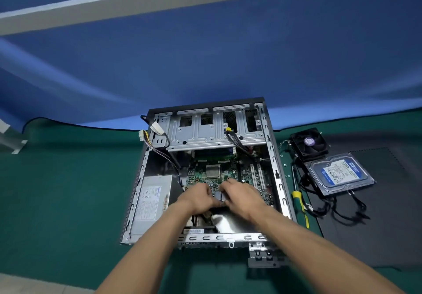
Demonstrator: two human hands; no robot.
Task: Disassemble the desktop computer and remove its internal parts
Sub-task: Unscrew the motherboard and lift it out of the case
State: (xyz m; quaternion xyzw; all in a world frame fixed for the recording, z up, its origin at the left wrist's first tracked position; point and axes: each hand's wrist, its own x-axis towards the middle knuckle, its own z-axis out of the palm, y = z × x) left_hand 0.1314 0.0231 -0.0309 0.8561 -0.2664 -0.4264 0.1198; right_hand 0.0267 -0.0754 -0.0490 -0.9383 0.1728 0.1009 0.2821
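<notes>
Both of our hands are reaching into the open computer case (277, 175), which is lying on its side on the green mat (57, 191). Our left hand (198, 196) is curling its fingers down over the near part of the motherboard (214, 172), and our right hand (239, 196) is doing the same just beside it, with a small grey block (219, 195) showing in the gap between them. We are touching the board area with both, but motion blur is hiding the fingertips, so we cannot tell whether either hand is actually gripping anything.

Beyond our fingers the bare square processor (213, 171) is sitting on the board, uncovered. Along the case's left wall the grey power supply (151, 204) is lying in its bay, its bundle of coloured wires (159, 151) trailing up to white connectors (157, 128) hanging over the case's far left corner. At the far end the metal drive cage (205, 131) is spanning the case.

To the right of the case, a yellow-and-green screwdriver (299, 202) is lying on the mat just beside the case wall. Further right, a black fan (309, 144) and a hard drive (340, 172) with a blue label are resting side by side, with black cables (338, 211) trailing nearer us from them.
</notes>
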